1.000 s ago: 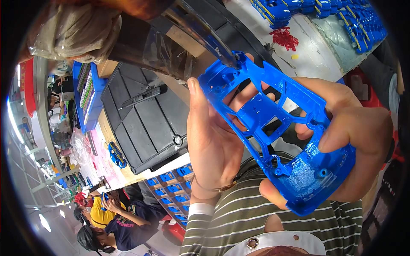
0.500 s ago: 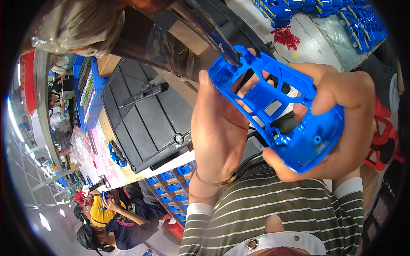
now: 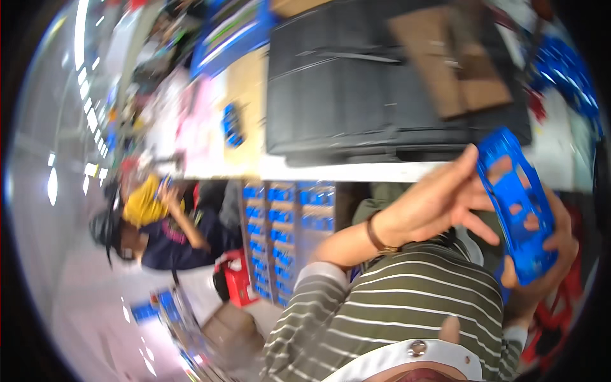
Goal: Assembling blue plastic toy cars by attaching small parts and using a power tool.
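My right hand (image 3: pixel 554 248) is wrapped round the lower end of a blue plastic toy car body shell (image 3: pixel 514 204) with window cut-outs. The shell stands tilted at the right, in front of my striped shirt. My left hand (image 3: pixel 439 204) has its fingers spread beside the shell's left edge, palm turned toward it. One fingertip is close to the shell's upper corner; blur hides whether it touches.
A ribbed black plastic panel (image 3: pixel 344 95) lies on the table with brown cardboard (image 3: pixel 423 57) on it. Another blue shell (image 3: pixel 231 124) lies to its left. Blue parts (image 3: pixel 566 70) are piled far right. Racked blue parts (image 3: pixel 280 235) stand below, near two people (image 3: pixel 172 229).
The view has swung, shifting the table and people in the picture. The shell has come away from the metal rod, and my left hand has let go of it; my right hand still holds it.
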### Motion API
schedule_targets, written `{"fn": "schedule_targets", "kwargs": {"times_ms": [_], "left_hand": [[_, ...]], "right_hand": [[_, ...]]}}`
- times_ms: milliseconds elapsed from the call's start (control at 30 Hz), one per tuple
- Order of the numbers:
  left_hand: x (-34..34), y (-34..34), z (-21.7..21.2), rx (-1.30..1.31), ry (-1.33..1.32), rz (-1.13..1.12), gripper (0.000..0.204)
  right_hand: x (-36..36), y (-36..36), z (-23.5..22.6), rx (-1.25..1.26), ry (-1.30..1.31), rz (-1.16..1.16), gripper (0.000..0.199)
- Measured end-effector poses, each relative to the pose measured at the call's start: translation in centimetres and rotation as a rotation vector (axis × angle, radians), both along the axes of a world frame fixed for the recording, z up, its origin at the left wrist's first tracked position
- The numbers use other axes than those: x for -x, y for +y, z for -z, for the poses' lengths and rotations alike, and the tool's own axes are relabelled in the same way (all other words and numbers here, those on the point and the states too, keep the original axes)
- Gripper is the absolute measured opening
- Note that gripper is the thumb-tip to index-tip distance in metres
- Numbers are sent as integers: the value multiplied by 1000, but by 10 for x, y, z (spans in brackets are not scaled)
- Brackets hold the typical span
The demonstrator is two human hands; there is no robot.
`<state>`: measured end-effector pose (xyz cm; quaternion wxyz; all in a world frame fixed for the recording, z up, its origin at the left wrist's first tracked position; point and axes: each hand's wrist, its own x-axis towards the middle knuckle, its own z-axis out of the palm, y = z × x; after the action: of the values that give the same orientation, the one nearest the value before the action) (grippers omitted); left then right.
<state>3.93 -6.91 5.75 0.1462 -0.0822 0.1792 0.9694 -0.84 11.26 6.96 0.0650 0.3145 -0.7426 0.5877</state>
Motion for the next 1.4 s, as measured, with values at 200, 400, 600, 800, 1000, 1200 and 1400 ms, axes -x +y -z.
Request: {"fn": "schedule_targets", "kwargs": {"times_ms": [200, 400, 600, 800, 1000, 1200, 1400], "left_hand": [[-91, -37, -1, 232, 73, -301, 58], [-196, -159, -19, 1347, 176, -1238, 51], [-267, -359, 42, 2879, -597, -663, 58], [-264, -419, 91, 3068, -403, -205, 53], [-252, -426, 98, 3022, -223, -254, 59], [-267, -392, 46, 3383, -462, 8, 41], [-159, -216, -9, 3049, -364, -1782, 23]], "right_hand": [[-15, -16, -1, -152, 154, -491, 64], [-9, 6, 11, -219, 449, -318, 70], [31, 33, 6, -373, 557, -77, 49], [123, 95, 53, -345, 331, 512, 24], [181, 176, 86, -609, 499, 948, 29], [213, 179, 108, -937, 410, 1067, 29], [191, 189, 102, -521, 336, 869, 21]]}}
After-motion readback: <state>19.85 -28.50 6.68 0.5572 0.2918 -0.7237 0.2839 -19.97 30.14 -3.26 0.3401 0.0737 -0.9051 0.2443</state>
